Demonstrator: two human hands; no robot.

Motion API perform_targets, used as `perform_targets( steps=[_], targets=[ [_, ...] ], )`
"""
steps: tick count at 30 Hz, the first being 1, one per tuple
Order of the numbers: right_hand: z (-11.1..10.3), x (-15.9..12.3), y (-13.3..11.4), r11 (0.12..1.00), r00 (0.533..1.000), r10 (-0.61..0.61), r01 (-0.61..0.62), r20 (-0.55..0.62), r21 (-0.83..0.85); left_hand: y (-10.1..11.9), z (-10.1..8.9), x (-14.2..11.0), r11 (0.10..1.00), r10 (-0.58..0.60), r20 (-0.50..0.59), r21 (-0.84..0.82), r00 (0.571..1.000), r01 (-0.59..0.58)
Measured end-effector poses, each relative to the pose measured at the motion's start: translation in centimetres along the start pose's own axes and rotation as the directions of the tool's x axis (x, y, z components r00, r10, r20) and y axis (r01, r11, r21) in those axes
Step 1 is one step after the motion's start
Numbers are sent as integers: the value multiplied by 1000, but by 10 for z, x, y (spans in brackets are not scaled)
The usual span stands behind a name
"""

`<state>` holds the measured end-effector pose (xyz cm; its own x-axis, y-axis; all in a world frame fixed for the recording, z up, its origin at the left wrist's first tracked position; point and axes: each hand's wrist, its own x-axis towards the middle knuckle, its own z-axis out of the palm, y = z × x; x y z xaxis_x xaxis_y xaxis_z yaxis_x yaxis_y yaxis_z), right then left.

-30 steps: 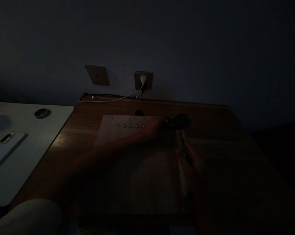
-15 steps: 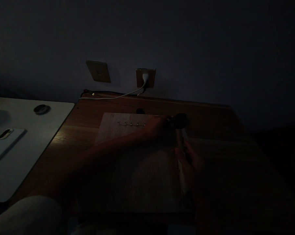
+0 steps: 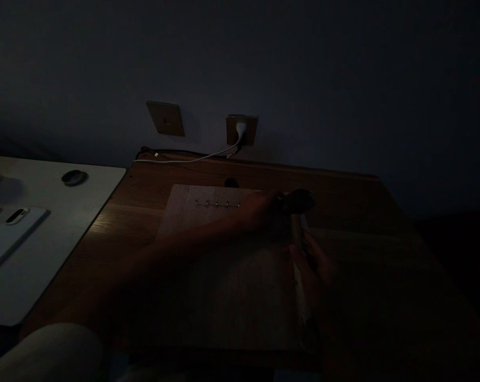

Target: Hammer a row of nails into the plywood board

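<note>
In dim light, my right hand (image 3: pixel 314 262) is closed around the wooden handle of a hammer (image 3: pixel 298 231). The dark hammer head is over the upper right part of a pale wooden board (image 3: pixel 228 297). My left hand (image 3: pixel 258 208) lies at the board's far side, its fingers closed right beside the hammer head. Darkness and the head hide what those fingers pinch. Left of this hand, several small shiny metal pieces that look like nails (image 3: pixel 217 203) stand in a row on the board.
The board lies on a brown wooden table (image 3: pixel 367 212) against a wall. A white cable (image 3: pixel 200 158) runs along the back edge to a wall socket (image 3: pixel 242 130). At left, a white table (image 3: pixel 36 254) bears a phone (image 3: pixel 17 217) and a round dark object (image 3: pixel 74 178).
The whole view has shifted slightly, so everything appears a little further right. Both hands and the hammer keep nearly the same place over the board.
</note>
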<state>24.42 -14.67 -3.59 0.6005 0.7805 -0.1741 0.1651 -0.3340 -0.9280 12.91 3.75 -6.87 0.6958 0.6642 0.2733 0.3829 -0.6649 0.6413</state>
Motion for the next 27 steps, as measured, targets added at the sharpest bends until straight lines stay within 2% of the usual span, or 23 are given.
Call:
perform_targets(
  steps=[2,6,8,10,12,14,18,21,23,25,27],
  targets=[
    [-1,0,-3,998,1000,10,-9,-15,54,1,1,-1,998,51,-55,48,997,-48],
    [1,4,-7,981,998,-38,48,-57,186,7,-4,-4,979,173,-128,131,977,-156],
    [2,5,-8,978,997,-48,60,-66,198,13,-10,-10,967,228,-155,155,961,-204],
    [1,1,-9,988,999,-31,37,-42,148,19,-20,-23,944,309,-136,163,941,-286],
    [-2,-8,-10,998,1000,-3,3,0,59,25,-34,-46,904,411,-69,162,909,-396],
    [-2,-22,-8,999,999,-28,29,20,-27,29,-51,-78,856,495,-2,174,869,-487],
    [15,-54,-2,983,988,-145,151,58,-101,20,-91,-154,852,502,49,141,863,-504],
    [36,-69,4,987,983,-143,150,117,-56,4,-121,-208,917,355,-1,193,935,-348],
    [46,-72,6,987,974,-140,152,177,-59,-7,-137,-239,952,147,-18,274,989,-137],
    [51,-72,7,981,954,-133,165,268,-102,-15,-148,-267,925,-34,-87,374,996,64],
    [52,-70,8,965,929,-130,199,346,-171,-22,-153,-292,897,-150,-165,393,975,204]
  ],
)
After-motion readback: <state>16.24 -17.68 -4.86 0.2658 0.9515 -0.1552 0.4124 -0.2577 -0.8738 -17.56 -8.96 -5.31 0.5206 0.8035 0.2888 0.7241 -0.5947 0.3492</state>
